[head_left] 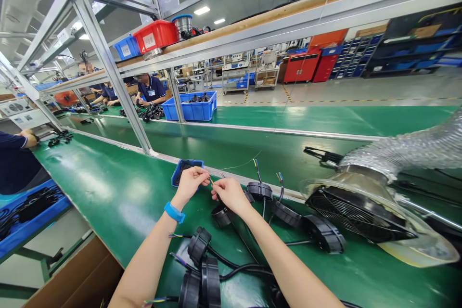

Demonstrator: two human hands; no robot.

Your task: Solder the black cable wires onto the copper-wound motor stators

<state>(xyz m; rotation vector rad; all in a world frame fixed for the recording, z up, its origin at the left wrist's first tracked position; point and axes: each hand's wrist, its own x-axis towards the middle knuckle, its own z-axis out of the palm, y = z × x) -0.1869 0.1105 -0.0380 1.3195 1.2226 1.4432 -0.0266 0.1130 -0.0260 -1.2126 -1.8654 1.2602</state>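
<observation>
In front of me, my left hand (190,184), with a blue wristband (174,212), pinches one end of a thin wire (211,181). Close by on its right, my right hand (230,194) is closed on the same small wire, its fingertips almost touching the left ones. Beneath the right hand sits a black round housing (221,215), partly hidden. Just behind the left hand stands a small blue bin (176,176) of dark small parts. More black round housings (259,189) with cables and coloured wire ends lie around my forearms, some of them (210,281) nearer to me.
A fan-like extractor (361,211) with a silver flexible duct (407,147) stands at right. A metal post (111,72) carries the overhead shelf with a red bin (156,36). A large blue crate (198,108) sits across the green bench (101,183). Co-workers (151,90) sit at left.
</observation>
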